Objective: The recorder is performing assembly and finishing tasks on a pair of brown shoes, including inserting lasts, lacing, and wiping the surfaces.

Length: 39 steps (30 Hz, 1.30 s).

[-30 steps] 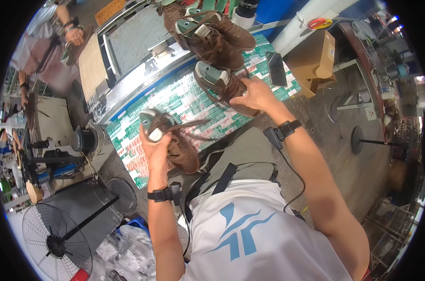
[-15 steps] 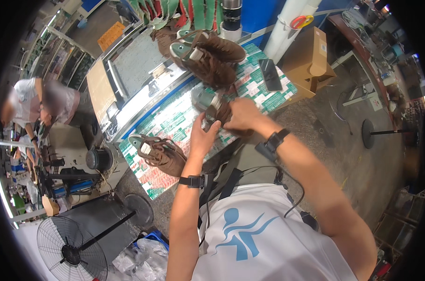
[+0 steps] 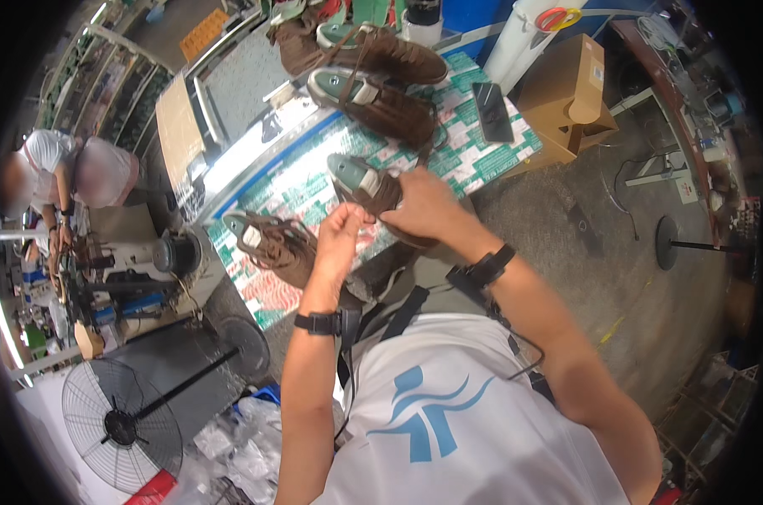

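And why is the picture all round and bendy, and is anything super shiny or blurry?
In the head view, the fisheye lens curves the desk at right and leaves black corners; same head view, the metal strip glares white, and the person at left looks smudgy.

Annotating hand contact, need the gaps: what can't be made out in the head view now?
- Head view: part of the brown sneaker between the hands, covered by the right hand.
- Head view: what the left hand pinches, if anything; too small and blurred.
- Head view: part of the leftmost sneaker, behind the left hand and wrist.
- Head view: black cylinder's top, cut off by upper edge.
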Each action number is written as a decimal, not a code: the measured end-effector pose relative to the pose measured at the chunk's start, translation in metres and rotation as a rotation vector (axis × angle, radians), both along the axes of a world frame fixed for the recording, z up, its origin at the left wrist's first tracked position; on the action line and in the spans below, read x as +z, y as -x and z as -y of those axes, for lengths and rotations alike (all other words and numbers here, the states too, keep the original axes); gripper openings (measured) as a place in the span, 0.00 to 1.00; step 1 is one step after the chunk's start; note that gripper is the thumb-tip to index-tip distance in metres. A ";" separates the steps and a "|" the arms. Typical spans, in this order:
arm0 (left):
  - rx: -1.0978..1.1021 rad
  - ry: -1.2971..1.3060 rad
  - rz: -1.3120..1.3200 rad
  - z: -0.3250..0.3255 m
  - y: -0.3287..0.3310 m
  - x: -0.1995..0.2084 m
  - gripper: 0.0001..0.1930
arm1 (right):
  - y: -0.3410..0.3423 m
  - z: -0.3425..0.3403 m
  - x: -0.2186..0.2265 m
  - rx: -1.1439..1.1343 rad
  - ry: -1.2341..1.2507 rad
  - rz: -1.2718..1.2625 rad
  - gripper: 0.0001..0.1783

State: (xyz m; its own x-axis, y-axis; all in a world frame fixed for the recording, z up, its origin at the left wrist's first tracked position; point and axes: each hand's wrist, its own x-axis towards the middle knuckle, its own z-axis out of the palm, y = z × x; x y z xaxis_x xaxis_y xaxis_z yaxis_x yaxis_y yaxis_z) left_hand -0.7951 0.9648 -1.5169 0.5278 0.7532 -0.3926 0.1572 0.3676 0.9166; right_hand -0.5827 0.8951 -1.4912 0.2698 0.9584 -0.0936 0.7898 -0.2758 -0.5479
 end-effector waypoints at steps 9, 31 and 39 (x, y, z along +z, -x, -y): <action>0.048 0.076 0.402 -0.074 0.047 0.109 0.17 | -0.006 0.068 -0.027 -0.034 0.201 -0.129 0.49; -0.146 -0.261 -0.146 -0.063 0.007 0.027 0.45 | 0.053 0.042 0.017 0.392 -0.296 -0.003 0.41; -0.055 -0.516 -0.316 -0.062 -0.007 0.020 0.47 | 0.073 0.033 0.013 0.227 -0.206 -0.316 0.36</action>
State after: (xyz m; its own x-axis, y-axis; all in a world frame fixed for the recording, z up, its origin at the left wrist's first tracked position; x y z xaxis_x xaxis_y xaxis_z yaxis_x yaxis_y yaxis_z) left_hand -0.7881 1.0270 -1.4971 0.4885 0.8632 -0.1278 0.4569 -0.1283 0.8802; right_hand -0.6554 0.8618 -1.4779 0.0395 0.9973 0.0618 0.6026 0.0256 -0.7976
